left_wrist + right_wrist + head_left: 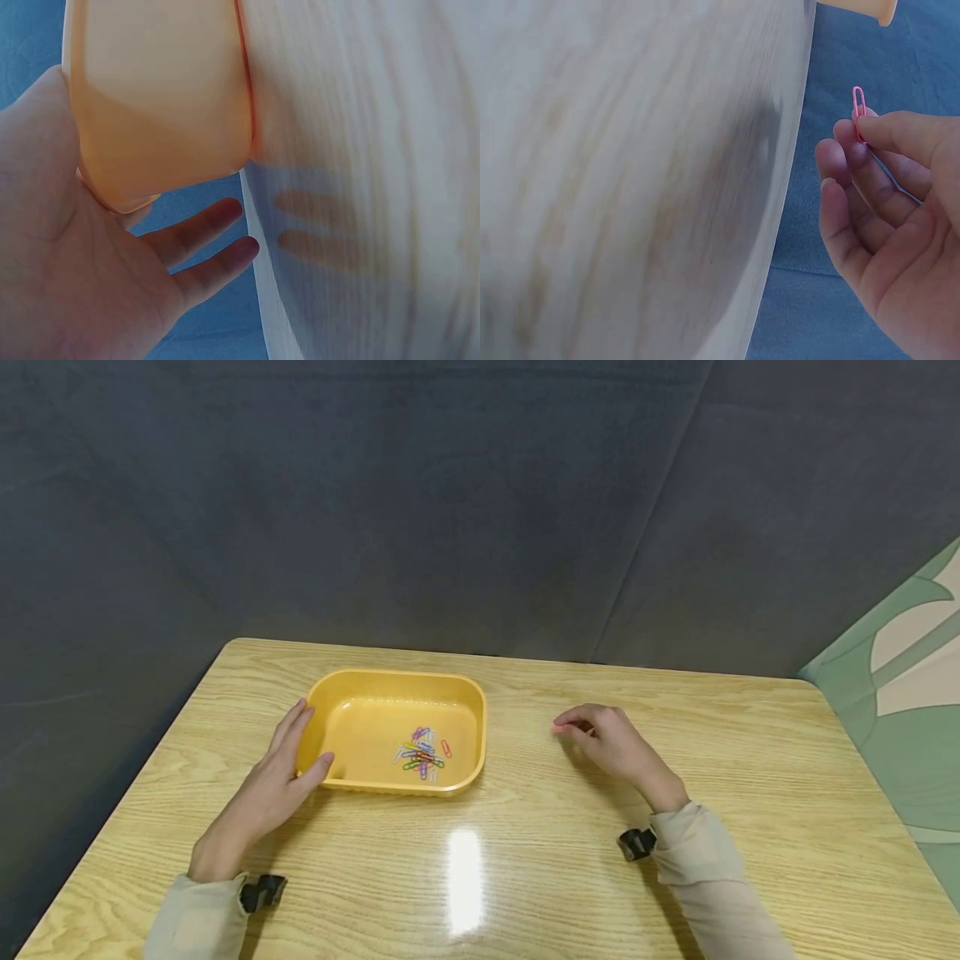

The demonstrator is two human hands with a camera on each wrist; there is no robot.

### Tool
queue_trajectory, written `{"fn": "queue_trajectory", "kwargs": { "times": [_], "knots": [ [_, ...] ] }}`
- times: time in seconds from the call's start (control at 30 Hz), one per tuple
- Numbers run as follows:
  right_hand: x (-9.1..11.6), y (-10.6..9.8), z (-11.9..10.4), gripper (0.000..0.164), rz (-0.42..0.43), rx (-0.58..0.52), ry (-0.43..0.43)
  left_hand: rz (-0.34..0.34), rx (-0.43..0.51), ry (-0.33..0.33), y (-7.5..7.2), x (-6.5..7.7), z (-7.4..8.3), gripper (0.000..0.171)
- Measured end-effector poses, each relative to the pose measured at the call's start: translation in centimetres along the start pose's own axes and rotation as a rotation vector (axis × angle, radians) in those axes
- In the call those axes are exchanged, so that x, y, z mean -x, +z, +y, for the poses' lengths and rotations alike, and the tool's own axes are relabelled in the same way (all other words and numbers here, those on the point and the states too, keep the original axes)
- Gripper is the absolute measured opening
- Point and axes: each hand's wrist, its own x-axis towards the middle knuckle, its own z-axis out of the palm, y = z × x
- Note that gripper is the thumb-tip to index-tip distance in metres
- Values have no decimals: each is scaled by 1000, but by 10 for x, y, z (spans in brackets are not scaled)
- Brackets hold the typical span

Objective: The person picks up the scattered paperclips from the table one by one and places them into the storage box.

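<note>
A yellow plastic basin (360,752) stands on the wooden table, with several coloured paper clips (423,756) heaped on its floor toward the right. My left hand (270,785) rests at the basin's left end, thumb over the front left rim and fingers stretched along the left side. In the left wrist view two straight fingers (202,225) extend below the basin's wall. To the right of the basin, my right hand (615,747) pinches a pink paper clip (859,112) between thumb and fingertips, above the tabletop. One loop of the clip sticks out past the fingertips.
The light wood table (525,893) ends in a straight far edge just behind the basin. A dark grey fabric panel (450,527) rises beyond it. At the far right is a green and cream patterned surface (915,710). Both wrists wear black cameras.
</note>
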Motion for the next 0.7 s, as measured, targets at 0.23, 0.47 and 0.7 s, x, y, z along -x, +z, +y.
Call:
{"fn": "queue_trajectory", "kwargs": {
  "times": [0.23,0.47,0.7],
  "knots": [
    [1,1,-4,16,-7,-34,11,2,-3,0,1,-1,-2,80],
    [0,2,-9,18,0,-39,-3,5,-6,1,1,-1,-2,80],
    [-1,4,-18,19,57,-15,-58,7,-9,4,1,-1,-1,79]
  ]
}}
